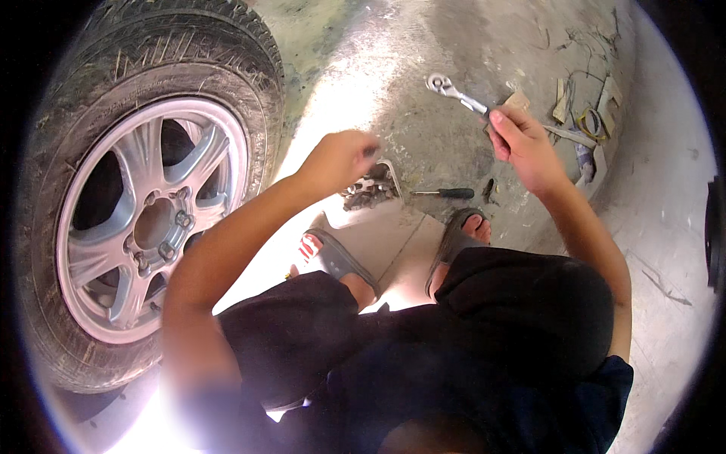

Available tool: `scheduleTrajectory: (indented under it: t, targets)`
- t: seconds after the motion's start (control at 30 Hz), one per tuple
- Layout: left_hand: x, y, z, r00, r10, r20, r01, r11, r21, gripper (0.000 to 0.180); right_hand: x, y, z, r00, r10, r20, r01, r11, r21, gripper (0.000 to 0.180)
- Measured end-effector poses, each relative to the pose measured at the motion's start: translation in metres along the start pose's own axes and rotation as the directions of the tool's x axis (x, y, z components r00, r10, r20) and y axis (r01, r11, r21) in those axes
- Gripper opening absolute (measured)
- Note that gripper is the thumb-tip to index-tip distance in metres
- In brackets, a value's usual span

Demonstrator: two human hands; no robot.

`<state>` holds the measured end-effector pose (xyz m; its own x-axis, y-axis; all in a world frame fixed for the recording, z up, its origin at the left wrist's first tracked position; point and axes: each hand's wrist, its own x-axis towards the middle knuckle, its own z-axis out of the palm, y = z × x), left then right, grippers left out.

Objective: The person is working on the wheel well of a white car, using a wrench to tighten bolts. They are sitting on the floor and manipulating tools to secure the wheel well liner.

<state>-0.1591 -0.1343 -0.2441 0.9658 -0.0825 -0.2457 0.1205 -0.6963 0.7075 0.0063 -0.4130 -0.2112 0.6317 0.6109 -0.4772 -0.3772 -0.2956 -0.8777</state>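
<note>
My right hand point(523, 144) grips the handle of a silver ratchet wrench point(452, 91), whose head points up and left over the concrete floor. My left hand point(338, 159) is closed in a loose fist above a small tray of sockets and nuts point(370, 189); something small may be in its fingers, but I cannot tell. To my left stands a car wheel point(151, 219) with a silver alloy rim and several lug nuts around its hub. I am squatting, with my feet in grey sandals point(454, 238).
A black-handled screwdriver point(446, 194) lies on the floor between the tray and my right foot. Wood scraps and debris point(582, 121) lie scattered at the upper right. Bright glare washes out the floor near my left knee.
</note>
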Motion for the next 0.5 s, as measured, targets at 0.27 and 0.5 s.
scheduleTrajectory:
  t: [0.27, 0.5]
  targets:
    - [-0.108, -0.037, -0.015, 0.939, 0.142, 0.314, -0.157, 0.987, 0.025, 0.022, 0.007, 0.085, -0.005, 0.931, 0.366, -0.009, -0.363, 0.920, -0.146, 0.030]
    - [-0.065, -0.046, 0.055, 0.882, 0.208, 0.422, -0.304, 0.937, 0.174, 0.024, 0.004, 0.095, 0.008, 0.882, 0.466, 0.069, -0.391, 0.807, -0.443, 0.031]
